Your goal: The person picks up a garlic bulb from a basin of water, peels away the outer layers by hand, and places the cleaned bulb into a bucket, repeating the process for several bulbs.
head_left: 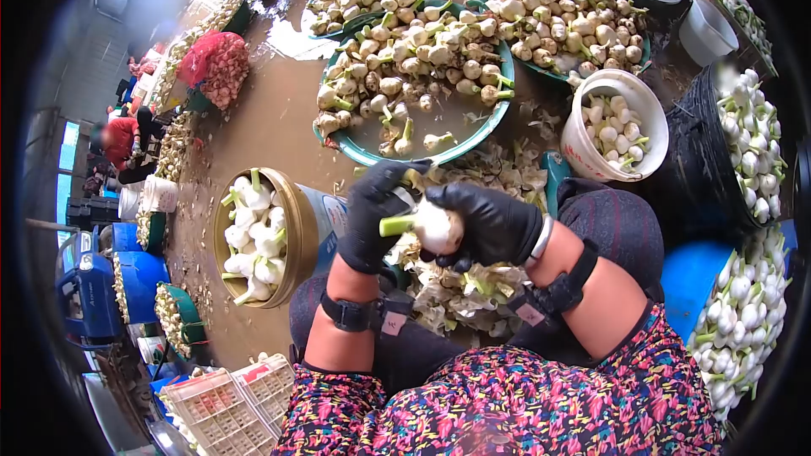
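My right hand (pixel 494 221), in a black glove, is closed around a garlic bulb (pixel 439 230) whose short green stem points left. Just left of the stem, my left hand (pixel 373 215), also gloved in black, has its fingers curled inward. A small pale strip shows at those fingers; what it is I cannot make out. Below both hands, loose garlic skins (pixel 460 295) pile up between my knees. Ahead lies a wide green-rimmed tub (pixel 498 122) with unpeeled garlic bulbs (pixel 397 67) heaped toward its far side.
A round bucket of white bulbs (pixel 221 241) stands at left, a white bucket (pixel 574 139) of bulbs at right. Heaped white garlic (pixel 743 312) fills containers along the right edge. More garlic tubs (pixel 566 21) sit beyond. A plastic crate (pixel 228 409) lies lower left; a person (pixel 122 139) sits far left.
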Tool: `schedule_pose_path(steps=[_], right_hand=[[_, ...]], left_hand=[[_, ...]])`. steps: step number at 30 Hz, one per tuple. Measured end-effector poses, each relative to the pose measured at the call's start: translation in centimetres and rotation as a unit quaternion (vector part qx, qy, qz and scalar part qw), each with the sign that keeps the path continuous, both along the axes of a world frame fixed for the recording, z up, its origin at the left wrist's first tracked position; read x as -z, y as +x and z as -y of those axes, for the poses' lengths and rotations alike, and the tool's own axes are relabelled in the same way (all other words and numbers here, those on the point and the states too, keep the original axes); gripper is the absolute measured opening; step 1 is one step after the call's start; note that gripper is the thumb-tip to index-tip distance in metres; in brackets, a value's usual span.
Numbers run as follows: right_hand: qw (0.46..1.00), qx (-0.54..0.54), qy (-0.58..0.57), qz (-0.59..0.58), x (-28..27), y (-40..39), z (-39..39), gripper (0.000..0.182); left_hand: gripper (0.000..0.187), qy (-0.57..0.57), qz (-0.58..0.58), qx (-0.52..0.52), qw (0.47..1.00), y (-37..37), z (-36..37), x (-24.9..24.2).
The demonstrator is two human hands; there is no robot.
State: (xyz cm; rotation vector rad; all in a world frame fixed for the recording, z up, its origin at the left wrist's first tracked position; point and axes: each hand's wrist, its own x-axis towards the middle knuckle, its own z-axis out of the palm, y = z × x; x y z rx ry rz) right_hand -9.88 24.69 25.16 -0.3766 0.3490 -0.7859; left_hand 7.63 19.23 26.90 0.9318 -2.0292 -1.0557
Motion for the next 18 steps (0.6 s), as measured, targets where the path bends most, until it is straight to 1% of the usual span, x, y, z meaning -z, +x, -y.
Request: schedule_pose_path(steps=[1,2,3,4,5,6,7,9,10,11,12,13,14,15,16,17,18], right_hand=[[1.0,-0.027,0.016,-0.002,0.0,0.1,-0.3,0.037],[0.997,0.053,0.048,-0.017,0.3,0.9,-0.3,0.038],[0.998,0.043,0.017,0.035,0.1,0.2,0.1,0.041],[0.998,0.051,0.015,0.035,0.1,-0.2,0.4,0.042],[0.998,0.06,0.01,0.035,0.1,-0.5,0.7,0.043],[0.992,0.111,0.042,0.032,-0.5,-0.5,0.6,0.042],[0.992,0.112,0.041,0.032,-0.3,-0.6,0.8,0.042],[0.993,0.119,0.015,0.001,0.4,-0.5,1.1,0.039],[0.994,0.105,0.01,-0.008,0.6,-0.6,0.9,0.035],[0.995,0.103,0.013,-0.008,1.6,-0.3,1.1,0.035],[0.978,0.168,-0.044,-0.114,2.9,0.2,1.5,0.031],[0.943,0.23,-0.102,-0.219,4.1,0.4,1.6,0.028],[0.764,0.362,-0.375,-0.38,2.7,-0.1,1.0,0.026],[0.856,0.382,-0.141,-0.319,1.5,1.0,1.3,0.024],[0.8,0.402,-0.251,-0.368,1.8,0.8,1.2,0.022],[0.731,0.414,-0.358,-0.408,2.0,0.4,1.0,0.02],[0.504,0.437,-0.521,-0.533,0.1,-0.2,0.3,0.02]], left_hand=[[0.032,0.01,0.0,-0.002,1.0,-0.3,-0.5,0.1],[0.035,0.005,-0.018,-0.008,1.0,-0.2,-0.6,0.5],[0.038,0.023,-0.063,-0.039,0.997,-0.7,-0.5,0.9],[0.039,0.171,-0.155,-0.051,0.972,-0.4,-0.7,0.7],[0.041,0.313,-0.241,-0.061,0.916,-0.2,-0.9,0.0],[0.046,0.391,-0.222,-0.034,0.893,0.5,-0.5,-0.8],[0.046,0.404,-0.186,-0.012,0.896,0.6,-0.6,-1.6],[0.04,0.272,-0.163,0.005,0.948,-0.5,-1.5,-1.5],[0.04,0.275,-0.163,0.004,0.948,-0.4,-1.5,-1.4],[0.036,0.305,-0.166,-0.019,0.938,-0.4,-1.5,-1.4],[0.033,0.335,-0.169,-0.042,0.926,-0.4,-1.5,-1.6],[0.028,0.301,-0.127,-0.05,0.944,-0.6,-1.7,-2.3],[0.029,0.324,-0.15,-0.045,0.933,-0.4,-1.5,-2.3],[0.029,0.348,-0.172,-0.04,0.921,-0.2,-1.3,-2.2],[0.028,0.26,-0.148,-0.023,0.954,0.0,-1.0,-1.7],[0.026,0.361,-0.251,-0.049,0.897,0.6,-0.7,-1.2],[0.024,0.293,-0.229,-0.047,0.927,1.2,-0.2,-1.0]])
